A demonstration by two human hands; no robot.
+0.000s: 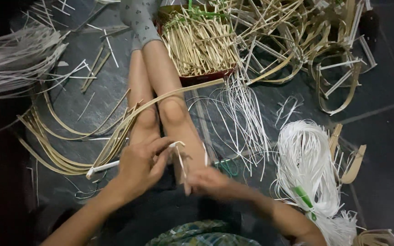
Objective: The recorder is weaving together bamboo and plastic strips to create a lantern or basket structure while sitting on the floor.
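Binding cane strips with a white strand, seated on the floor.

The left hand (138, 166) clamps the bundle of cane strips (110, 148) at its wrapped end; the right hand (208, 181), blurred, pinches the white strand (179, 157) between them. Next, I judge, a tight pull. Scissors (226, 166) lie just beyond the right hand.

Curved bamboo strip (160, 98), white-wrapped end (103, 167), lying across knees.

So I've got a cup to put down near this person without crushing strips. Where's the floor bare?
Bare dark floor shows at the right, between the white strip bundle and the curved cane hoops. A smaller patch lies at upper left, beside the grey sock. Around the left hand, right hand and basket of sticks it is crowded.
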